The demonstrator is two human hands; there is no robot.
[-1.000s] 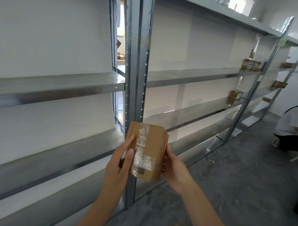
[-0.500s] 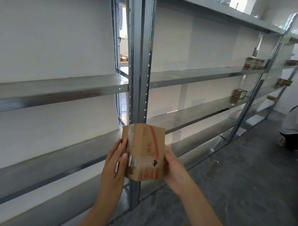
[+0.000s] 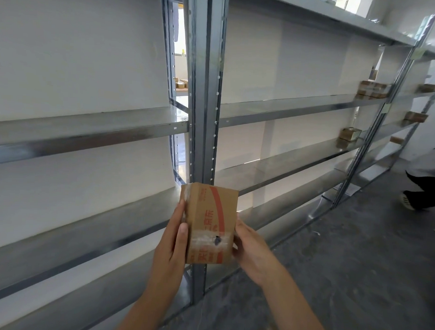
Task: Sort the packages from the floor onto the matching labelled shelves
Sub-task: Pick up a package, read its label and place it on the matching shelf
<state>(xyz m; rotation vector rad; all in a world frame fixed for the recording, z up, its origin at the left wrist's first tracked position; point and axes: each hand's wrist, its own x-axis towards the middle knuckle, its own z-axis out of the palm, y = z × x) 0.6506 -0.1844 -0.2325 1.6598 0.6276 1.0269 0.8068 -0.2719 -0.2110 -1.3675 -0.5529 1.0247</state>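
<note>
A small brown cardboard package (image 3: 210,221) with a red stripe, red print and clear tape is held upright in front of me. My left hand (image 3: 170,247) grips its left side, thumb on the front edge. My right hand (image 3: 251,247) holds its right side, fingers hidden behind it. Just behind the package stands a metal upright post (image 3: 206,90) of the long grey metal shelves (image 3: 287,110), whose levels run left and right. No shelf label is readable here.
Several small packages sit on far shelves at the right: a stack (image 3: 373,88), a single box (image 3: 349,135), another box (image 3: 415,117). A person (image 3: 425,182) crouches on the grey floor (image 3: 356,256) at the right edge.
Both hands have turned the package: the taped face with the barcode label has gone from view and a red-printed face now points at me. The view has shifted slightly.
</note>
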